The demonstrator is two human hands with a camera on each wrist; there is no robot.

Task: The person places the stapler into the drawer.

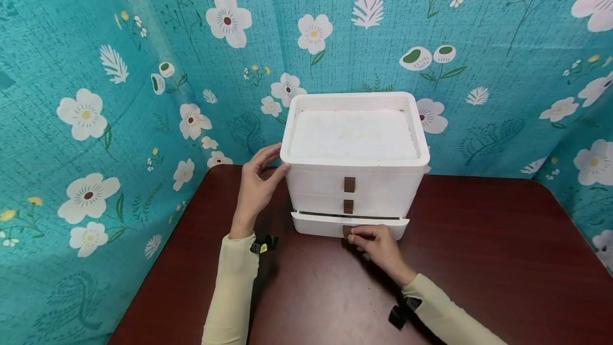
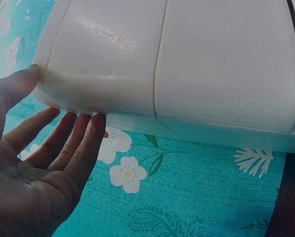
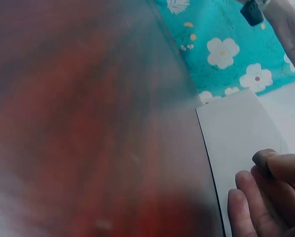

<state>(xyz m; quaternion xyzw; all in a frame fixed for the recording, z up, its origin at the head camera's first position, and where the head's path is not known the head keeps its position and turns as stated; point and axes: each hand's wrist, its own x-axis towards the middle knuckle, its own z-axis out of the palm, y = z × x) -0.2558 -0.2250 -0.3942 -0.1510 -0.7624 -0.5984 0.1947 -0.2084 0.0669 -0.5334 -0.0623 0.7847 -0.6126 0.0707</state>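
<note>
A white drawer unit (image 1: 354, 190) with a tray-like top and three stacked drawers stands on the table. My left hand (image 1: 258, 182) touches its upper left side, thumb at the front corner; in the left wrist view the fingers (image 2: 85, 140) lie fairly straight against the side. Below, my right hand (image 1: 380, 249) pinches the brown pull tab (image 1: 347, 231) of the bottom drawer (image 1: 316, 226) between thumb and fingers. That drawer sticks out slightly, with a narrow dark gap above its front. Its contents are hidden. In the right wrist view the tab (image 3: 262, 162) is partly covered by the fingers.
The dark red-brown table (image 1: 488, 260) extends to both sides and in front of the unit. Teal flowered cloth (image 1: 268, 57) hangs behind it and along the left and right. Two upper drawers with brown tabs (image 1: 349, 184) are closed.
</note>
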